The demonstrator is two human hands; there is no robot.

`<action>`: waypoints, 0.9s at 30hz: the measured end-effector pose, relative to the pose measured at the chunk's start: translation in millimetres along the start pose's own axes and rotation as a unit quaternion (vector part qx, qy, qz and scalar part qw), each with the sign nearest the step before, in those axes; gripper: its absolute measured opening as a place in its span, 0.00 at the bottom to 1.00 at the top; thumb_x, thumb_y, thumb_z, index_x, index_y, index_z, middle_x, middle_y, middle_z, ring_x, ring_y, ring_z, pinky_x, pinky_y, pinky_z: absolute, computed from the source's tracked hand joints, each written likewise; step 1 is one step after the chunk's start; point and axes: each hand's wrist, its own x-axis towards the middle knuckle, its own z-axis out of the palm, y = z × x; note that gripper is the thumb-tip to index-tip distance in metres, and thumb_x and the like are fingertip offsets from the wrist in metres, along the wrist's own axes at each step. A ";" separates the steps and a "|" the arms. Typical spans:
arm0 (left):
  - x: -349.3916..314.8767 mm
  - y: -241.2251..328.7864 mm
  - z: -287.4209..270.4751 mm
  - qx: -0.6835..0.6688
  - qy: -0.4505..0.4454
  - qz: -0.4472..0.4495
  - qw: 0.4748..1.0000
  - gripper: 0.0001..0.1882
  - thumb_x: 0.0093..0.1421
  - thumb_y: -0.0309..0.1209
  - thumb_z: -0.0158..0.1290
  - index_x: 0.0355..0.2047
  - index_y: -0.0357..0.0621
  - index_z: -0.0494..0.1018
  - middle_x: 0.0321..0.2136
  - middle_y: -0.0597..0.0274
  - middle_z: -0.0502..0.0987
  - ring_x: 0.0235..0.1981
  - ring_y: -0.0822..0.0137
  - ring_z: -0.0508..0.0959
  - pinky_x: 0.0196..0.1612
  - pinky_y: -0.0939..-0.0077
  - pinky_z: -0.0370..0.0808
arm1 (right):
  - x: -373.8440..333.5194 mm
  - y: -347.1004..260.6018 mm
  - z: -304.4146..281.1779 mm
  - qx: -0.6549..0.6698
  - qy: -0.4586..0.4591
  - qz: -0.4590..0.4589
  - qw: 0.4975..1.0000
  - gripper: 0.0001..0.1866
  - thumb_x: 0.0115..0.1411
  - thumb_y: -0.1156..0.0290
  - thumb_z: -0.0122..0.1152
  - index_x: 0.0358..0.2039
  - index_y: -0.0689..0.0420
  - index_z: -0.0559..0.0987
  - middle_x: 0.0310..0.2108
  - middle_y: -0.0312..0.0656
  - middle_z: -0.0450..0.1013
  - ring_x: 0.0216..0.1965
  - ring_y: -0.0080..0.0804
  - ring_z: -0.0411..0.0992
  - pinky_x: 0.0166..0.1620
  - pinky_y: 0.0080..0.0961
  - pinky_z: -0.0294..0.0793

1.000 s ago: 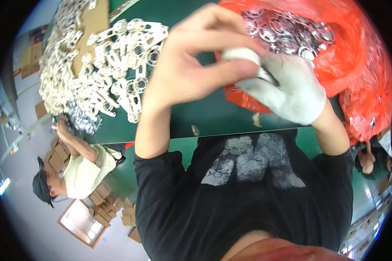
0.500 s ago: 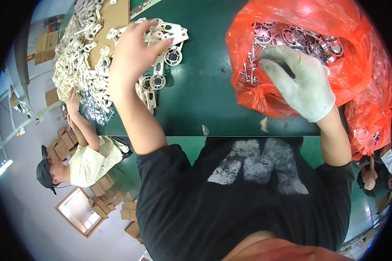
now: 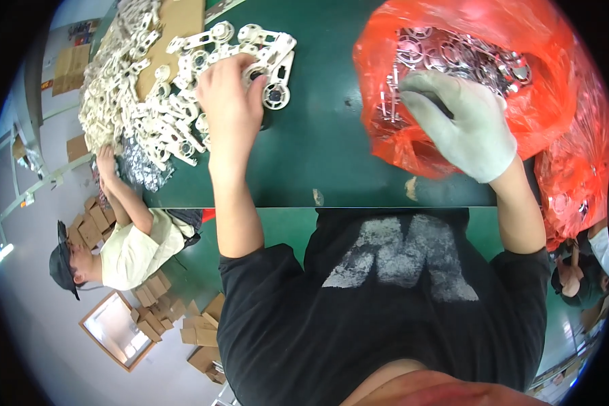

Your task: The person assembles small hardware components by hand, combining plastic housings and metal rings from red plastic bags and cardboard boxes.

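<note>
My bare left hand [image 3: 229, 91] is over the white plastic parts [image 3: 277, 61] at the right end of a long pile. Its fingers bend down and the thumb stands apart from them. Nothing shows between them, though the fingertips are partly hidden by the hand. These parts are arm-shaped with round ring ends, some with dark centres. On the right, my right hand [image 3: 460, 122], in a pale work glove, is above the near side of an open red plastic bag [image 3: 548, 88]. Its fingers and thumb curl together at the tips; what they hold, if anything, is hidden. Shiny chrome ring-shaped parts [image 3: 453, 54] fill the bag.
A larger heap of white parts [image 3: 108, 101] covers the table's left side beside a cardboard sheet [image 3: 176, 47]. Clear-wrapped silvery pieces [image 3: 145, 166] lie near a co-worker's hands [image 3: 106, 164]. Another red bag [image 3: 575, 176] hangs at the right. The green table's [image 3: 318, 135] near edge crosses before me.
My left hand has come nearer and to the right, its fingers less spread. White parts that lay right of my left forearm now lie left of it. The gloved right hand has barely moved.
</note>
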 end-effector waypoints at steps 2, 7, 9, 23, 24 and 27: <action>-0.4 2.9 -10.6 -0.007 0.045 0.002 0.999 0.15 0.57 0.24 0.63 0.45 0.44 0.75 0.37 0.57 0.78 0.43 0.53 0.76 0.54 0.58 0.66 | 2.8 -6.4 -0.5 0.014 -0.035 0.035 0.999 0.11 0.62 0.66 0.65 0.43 0.53 0.84 0.34 0.46 0.81 0.38 0.42 0.81 0.42 0.35 0.80; 15.1 68.5 -46.5 -0.313 -0.070 0.023 0.947 0.17 0.52 0.18 0.66 0.43 0.40 0.78 0.38 0.58 0.82 0.37 0.63 0.82 0.38 0.73 0.78 | 14.0 2.0 10.9 -0.108 0.162 -0.296 0.935 0.30 0.43 0.77 0.76 0.51 0.49 0.81 0.54 0.45 0.71 0.47 0.47 0.76 0.49 0.39 0.79; 22.7 96.2 -41.3 -0.388 -0.094 0.071 0.914 0.21 0.52 0.19 0.66 0.47 0.41 0.77 0.37 0.59 0.82 0.37 0.63 0.83 0.38 0.72 0.79 | 8.9 -8.0 5.9 -0.130 0.133 -0.256 0.948 0.28 0.44 0.77 0.76 0.49 0.50 0.82 0.46 0.42 0.77 0.45 0.44 0.77 0.46 0.38 0.78; 73.8 125.1 61.5 -0.017 -0.037 0.175 0.984 0.25 0.53 0.47 0.67 0.48 0.49 0.81 0.43 0.61 0.81 0.45 0.56 0.81 0.46 0.61 0.80 | 16.9 39.3 -33.4 0.130 0.179 0.133 0.966 0.11 0.64 0.67 0.68 0.44 0.58 0.82 0.33 0.39 0.80 0.34 0.30 0.78 0.38 0.26 0.77; 74.3 126.0 60.2 -0.017 -0.038 0.176 0.984 0.25 0.53 0.47 0.67 0.48 0.49 0.81 0.43 0.61 0.81 0.45 0.56 0.81 0.46 0.61 0.80 | 19.4 30.1 -31.0 0.177 0.210 0.094 0.957 0.09 0.65 0.71 0.66 0.45 0.59 0.81 0.38 0.35 0.79 0.40 0.19 0.75 0.45 0.19 0.74; 72.6 128.7 58.3 -0.038 -0.122 0.148 0.981 0.25 0.53 0.47 0.67 0.47 0.48 0.81 0.43 0.58 0.80 0.46 0.56 0.81 0.46 0.58 0.80 | 21.8 25.1 -30.4 0.141 0.205 0.130 0.960 0.11 0.64 0.70 0.68 0.45 0.60 0.81 0.37 0.37 0.80 0.40 0.21 0.77 0.45 0.20 0.76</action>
